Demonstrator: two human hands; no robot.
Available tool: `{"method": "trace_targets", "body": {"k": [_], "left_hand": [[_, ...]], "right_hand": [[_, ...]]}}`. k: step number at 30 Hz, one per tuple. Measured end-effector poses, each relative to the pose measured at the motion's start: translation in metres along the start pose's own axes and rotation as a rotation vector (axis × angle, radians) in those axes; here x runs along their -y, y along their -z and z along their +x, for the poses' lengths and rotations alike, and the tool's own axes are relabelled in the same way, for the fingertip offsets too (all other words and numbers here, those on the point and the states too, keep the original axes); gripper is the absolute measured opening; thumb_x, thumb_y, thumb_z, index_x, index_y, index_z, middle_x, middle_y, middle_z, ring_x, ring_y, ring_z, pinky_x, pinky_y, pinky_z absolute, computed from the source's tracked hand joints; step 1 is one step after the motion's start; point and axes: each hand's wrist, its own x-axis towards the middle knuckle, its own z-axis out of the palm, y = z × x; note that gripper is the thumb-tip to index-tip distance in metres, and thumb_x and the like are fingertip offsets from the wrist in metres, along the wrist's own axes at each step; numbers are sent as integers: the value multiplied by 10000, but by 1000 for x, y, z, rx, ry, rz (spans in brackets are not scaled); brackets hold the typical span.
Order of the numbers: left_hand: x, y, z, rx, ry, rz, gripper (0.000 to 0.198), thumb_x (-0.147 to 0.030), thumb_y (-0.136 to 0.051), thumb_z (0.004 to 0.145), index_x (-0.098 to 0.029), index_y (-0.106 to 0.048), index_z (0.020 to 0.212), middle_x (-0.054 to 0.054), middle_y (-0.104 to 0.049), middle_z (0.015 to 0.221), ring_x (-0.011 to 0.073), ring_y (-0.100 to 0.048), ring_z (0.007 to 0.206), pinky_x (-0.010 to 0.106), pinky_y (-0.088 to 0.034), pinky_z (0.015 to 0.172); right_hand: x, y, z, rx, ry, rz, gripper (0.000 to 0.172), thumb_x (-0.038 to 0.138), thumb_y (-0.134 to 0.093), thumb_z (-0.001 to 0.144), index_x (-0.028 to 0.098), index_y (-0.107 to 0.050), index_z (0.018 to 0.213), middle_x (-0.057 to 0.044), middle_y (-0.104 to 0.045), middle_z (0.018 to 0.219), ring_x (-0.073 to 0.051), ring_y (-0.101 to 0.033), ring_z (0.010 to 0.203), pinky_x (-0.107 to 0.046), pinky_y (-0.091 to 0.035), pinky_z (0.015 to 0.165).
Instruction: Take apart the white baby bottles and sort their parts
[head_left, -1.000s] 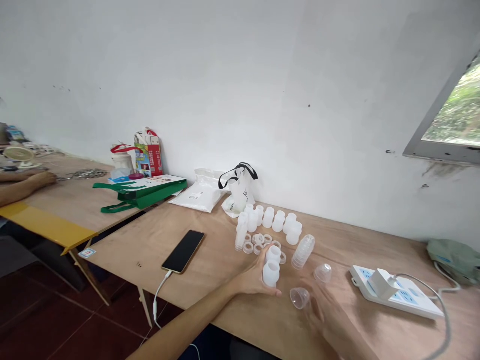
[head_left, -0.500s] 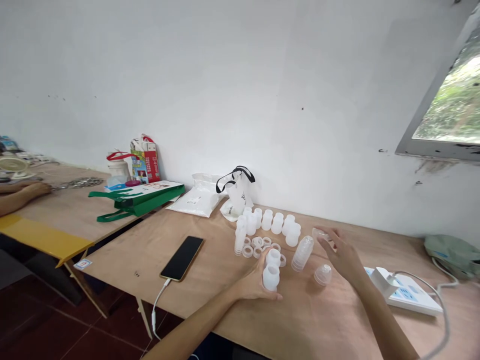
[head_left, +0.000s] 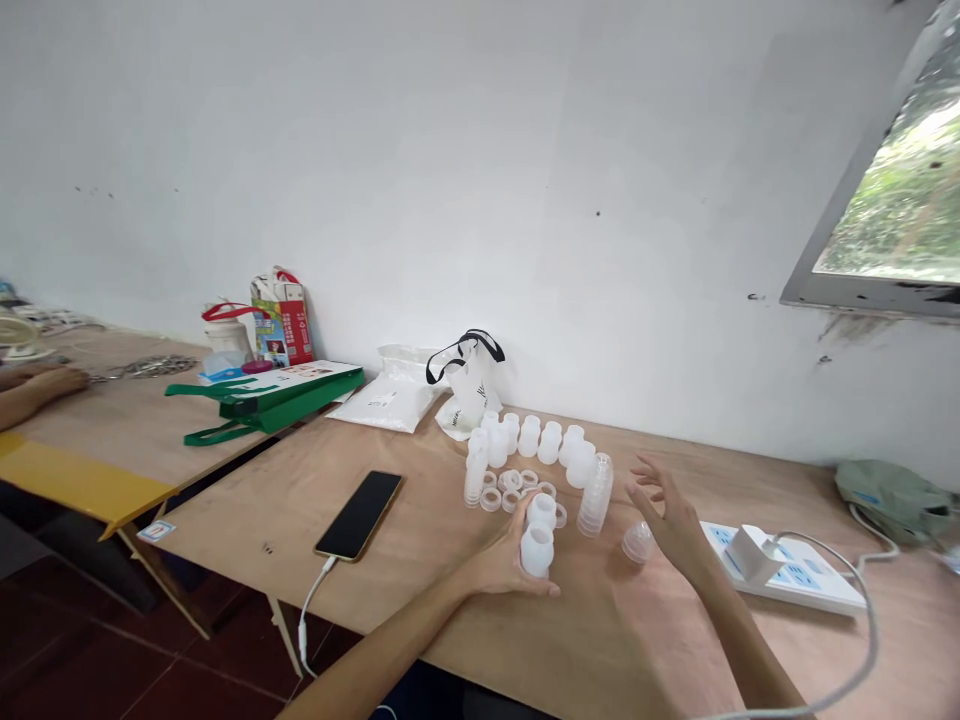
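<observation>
My left hand (head_left: 501, 560) is wrapped round two small translucent white bottles (head_left: 537, 550), one in front of the other, by the table's front. To the right, my right hand (head_left: 667, 515) hovers with fingers apart and nothing in them. Just left of its fingertips stands a leaning stack of clear domed caps (head_left: 596, 495). A single clear cap (head_left: 637, 542) sits on the table below the right hand. Several white rings (head_left: 511, 500) lie beyond my left hand. More white waisted bottles (head_left: 550, 443) stand in a curve behind the rings, with a stacked translucent column (head_left: 475, 470) at their left.
A phone (head_left: 360, 515) with a white cable lies left. A white power strip (head_left: 787, 570) with a plugged charger is at right, near a green cap (head_left: 896, 500). White bags (head_left: 390, 400) rest by the wall. Another person's hand (head_left: 56, 382) is on the left table.
The clear cap that my right hand held has left its fingers, and the stack of clear caps is now taller. My left hand keeps its hold on the two bottles.
</observation>
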Motion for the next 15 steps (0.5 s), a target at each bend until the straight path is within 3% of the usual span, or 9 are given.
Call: {"method": "trace_targets", "body": {"k": [5, 8, 10, 15], "left_hand": [[0, 0, -1, 3, 12, -3, 1481, -484, -972, 556, -270, 12, 1643, 165, -92, 1703, 392, -149, 1553, 527, -159, 1268], [0, 0, 0, 17, 3, -10, 1517, -485, -977, 545, -276, 52, 1640, 170, -86, 1701, 394, -122, 1557, 535, -146, 1267], [0, 0, 0, 22, -6, -21, 1539, -490, -983, 529, -282, 63, 1638, 170, -95, 1698, 401, -110, 1558, 548, -137, 1265], [0, -1, 0, 2, -8, -12, 1544, -487, -986, 526, -279, 66, 1638, 183, -85, 1697, 406, -127, 1553, 549, -151, 1263]], "right_hand": [[-27, 0, -20, 70, -151, -146, 485, 553, -442, 918, 249, -602, 1260, -107, -668, 1283, -296, -653, 1098, -451, -510, 919], [-38, -4, -37, 158, -222, -171, 479, 569, -495, 852, 239, -670, 1153, -86, -751, 963, -314, -710, 894, -444, -537, 780], [-35, -10, -49, 216, -237, -166, 475, 560, -496, 844, 238, -684, 1138, -51, -738, 792, -291, -714, 766, -411, -538, 718], [-7, -38, -68, 345, -167, -98, 464, 495, -567, 812, 256, -652, 1201, -16, -737, 794, -256, -703, 726, -367, -535, 718]]}}
